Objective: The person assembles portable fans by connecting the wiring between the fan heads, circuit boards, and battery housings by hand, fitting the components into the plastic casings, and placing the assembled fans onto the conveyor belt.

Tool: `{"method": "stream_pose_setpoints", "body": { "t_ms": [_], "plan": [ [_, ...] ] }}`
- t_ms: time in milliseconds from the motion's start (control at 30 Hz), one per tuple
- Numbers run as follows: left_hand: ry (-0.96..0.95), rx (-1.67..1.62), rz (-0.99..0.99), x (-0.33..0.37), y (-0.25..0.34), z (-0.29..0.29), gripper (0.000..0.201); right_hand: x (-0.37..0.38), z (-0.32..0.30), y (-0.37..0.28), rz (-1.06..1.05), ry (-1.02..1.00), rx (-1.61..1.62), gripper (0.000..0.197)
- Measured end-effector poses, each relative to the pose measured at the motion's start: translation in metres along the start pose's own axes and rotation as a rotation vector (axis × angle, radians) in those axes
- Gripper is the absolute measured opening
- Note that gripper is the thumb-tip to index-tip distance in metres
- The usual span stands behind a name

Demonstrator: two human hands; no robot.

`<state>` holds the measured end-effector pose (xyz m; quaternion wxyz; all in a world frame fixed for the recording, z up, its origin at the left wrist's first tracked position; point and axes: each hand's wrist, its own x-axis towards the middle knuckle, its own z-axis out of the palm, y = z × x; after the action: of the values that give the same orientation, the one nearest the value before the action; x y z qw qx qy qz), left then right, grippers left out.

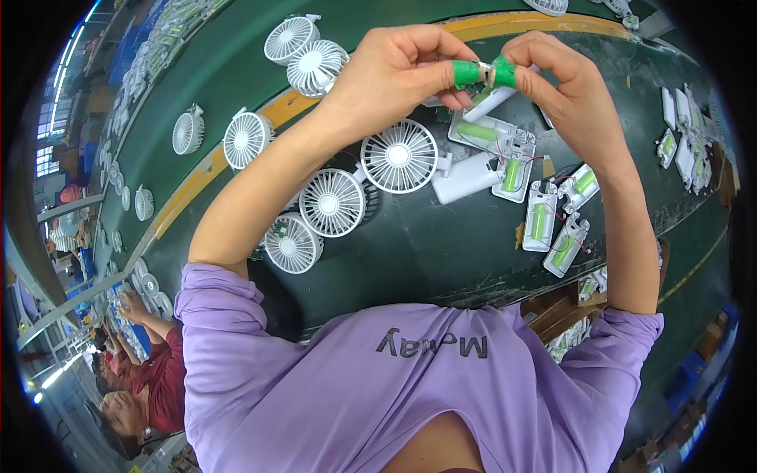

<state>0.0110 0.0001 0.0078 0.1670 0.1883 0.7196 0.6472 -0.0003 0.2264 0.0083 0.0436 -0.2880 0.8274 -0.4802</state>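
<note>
My left hand (402, 75) and my right hand (564, 83) meet at the far side of the bench. Green tape wraps a digit on each hand. Thumbs and fingers are closed in a pinch, with a small white part (486, 74) between the taped tips; its exact kind is too small to tell. Just below the fingertips is a white handle shell (493, 102) with a green battery; whether it is held or only lies there I cannot tell. A white fan head (399, 156) lies below my left hand, and an opened handle half with a battery (482, 132) lies under both hands.
More fan heads (331, 202) lie left, beside my left forearm. Several open battery handles (540, 217) with thin wires lie near my right forearm. White parts are piled (686, 142) at far right. A green conveyor (217, 79) with fan heads runs beyond a yellow edge; co-workers (150, 386) sit at left.
</note>
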Motion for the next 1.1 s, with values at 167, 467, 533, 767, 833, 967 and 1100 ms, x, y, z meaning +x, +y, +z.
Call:
{"method": "stream_pose_setpoints", "body": {
  "t_ms": [167, 467, 533, 767, 833, 967, 1100],
  "plan": [
    [-0.028, 0.073, -0.043, -0.004, 0.000, 0.004, 0.017, -0.002, 0.002, -0.006, -0.227, 0.045, -0.239, 0.010],
    [-0.130, -0.177, -0.144, 0.022, -0.007, -0.007, 0.014, 0.021, -0.018, -0.005, -0.380, -0.078, -0.325, 0.016],
    [-0.099, -0.223, -0.160, 0.021, -0.002, -0.007, 0.013, 0.029, -0.025, -0.010, -0.284, -0.135, -0.469, 0.014],
    [0.384, 0.445, 0.222, 0.076, -0.034, -0.055, 0.019, 0.092, -0.046, 0.031, 0.255, 0.048, -0.055, 0.017],
    [0.587, 1.345, 0.243, 0.084, -0.042, -0.082, 0.034, 0.117, -0.064, 0.079, 0.255, 0.276, 0.092, 0.019],
    [0.560, 1.575, -0.044, 0.085, -0.079, -0.123, 0.040, 0.116, -0.081, 0.090, 0.442, 0.439, 0.272, 0.019],
    [0.392, 1.552, -0.120, 0.090, -0.081, -0.118, 0.037, 0.053, -0.113, 0.110, 0.105, 0.470, -0.389, 0.024]
  ]
}}
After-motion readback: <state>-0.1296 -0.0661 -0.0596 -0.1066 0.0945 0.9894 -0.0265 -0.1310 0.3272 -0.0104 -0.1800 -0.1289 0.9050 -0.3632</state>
